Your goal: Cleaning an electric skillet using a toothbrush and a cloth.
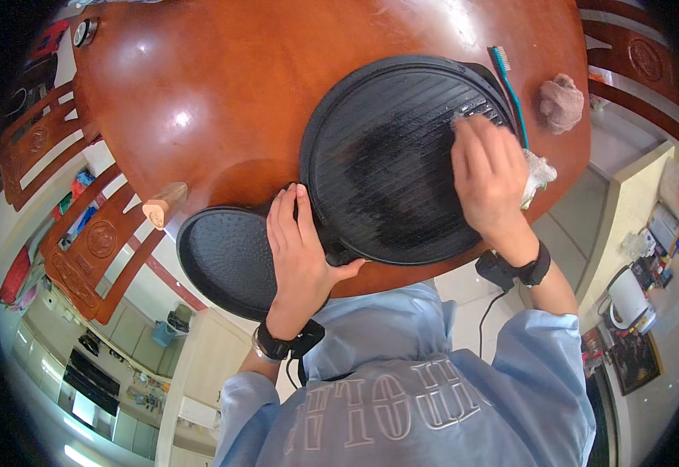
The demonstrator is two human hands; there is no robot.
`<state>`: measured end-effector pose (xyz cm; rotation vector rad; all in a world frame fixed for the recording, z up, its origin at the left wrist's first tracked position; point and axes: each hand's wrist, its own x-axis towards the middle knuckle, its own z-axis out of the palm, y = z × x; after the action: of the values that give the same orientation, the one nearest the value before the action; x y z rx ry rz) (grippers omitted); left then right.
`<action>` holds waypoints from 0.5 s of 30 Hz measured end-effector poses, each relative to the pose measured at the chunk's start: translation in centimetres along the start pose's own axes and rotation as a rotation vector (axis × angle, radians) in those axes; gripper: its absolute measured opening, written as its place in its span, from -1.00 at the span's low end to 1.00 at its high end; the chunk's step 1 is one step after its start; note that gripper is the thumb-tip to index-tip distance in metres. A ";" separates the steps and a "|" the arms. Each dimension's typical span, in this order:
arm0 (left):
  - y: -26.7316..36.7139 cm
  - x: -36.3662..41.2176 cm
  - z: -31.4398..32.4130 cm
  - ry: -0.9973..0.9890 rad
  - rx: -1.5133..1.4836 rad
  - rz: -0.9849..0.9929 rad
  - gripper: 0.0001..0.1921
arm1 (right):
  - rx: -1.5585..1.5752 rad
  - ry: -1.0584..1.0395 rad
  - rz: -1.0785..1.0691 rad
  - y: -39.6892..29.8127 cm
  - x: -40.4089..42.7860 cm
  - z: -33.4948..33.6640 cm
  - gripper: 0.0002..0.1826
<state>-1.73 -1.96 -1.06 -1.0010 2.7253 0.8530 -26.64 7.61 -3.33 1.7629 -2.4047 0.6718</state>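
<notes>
A round black electric griddle (397, 163) with a ridged cooking plate lies opened on the wooden table, its dark surface partly wet and shiny. My right hand (489, 172), slightly blurred, presses on the upper right ridges with its fingers bunched around something small and whitish, mostly hidden. My left hand (301, 251) rests at the griddle's lower left edge, by the hinge, fingers along the rim and thumb spread. Under and beside it is the second round black half (228, 257), with a dimpled surface. A teal toothbrush (513, 99) lies against the griddle's right side.
On the wooden table (228, 87), a crumpled brownish cloth (561, 104) sits at the right and a whitish cloth (538, 175) beside my right wrist. A clear bottle with a beige cap (164, 205) stands at the left edge. Wooden chairs (100, 242) flank the table.
</notes>
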 end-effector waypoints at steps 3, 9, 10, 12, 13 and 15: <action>-0.1 -0.1 0.0 -0.005 0.009 -0.003 0.34 | -0.045 -0.009 0.038 2.2 0.3 -1.0 -0.73; 0.0 0.2 0.0 -0.008 0.009 0.002 0.35 | 0.002 -0.027 0.027 0.6 0.0 -0.4 -0.74; 0.0 0.0 -0.1 -0.009 0.014 -0.003 0.35 | -0.045 0.001 0.044 2.0 0.2 -0.7 -0.73; 0.0 0.0 -0.1 -0.013 0.017 -0.005 0.36 | -0.099 0.049 0.072 3.0 0.5 -0.6 -0.72; 0.1 0.0 0.0 -0.002 0.011 0.001 0.32 | -0.101 0.048 0.074 2.3 0.3 -0.5 -0.72; 0.1 0.1 0.0 0.009 0.007 0.008 0.29 | -0.025 -0.012 -0.031 0.1 -0.2 -0.1 -0.74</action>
<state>-1.84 -1.93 -1.03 -0.9965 2.7396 0.8416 -26.69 7.81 -3.35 1.7953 -2.3778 0.6269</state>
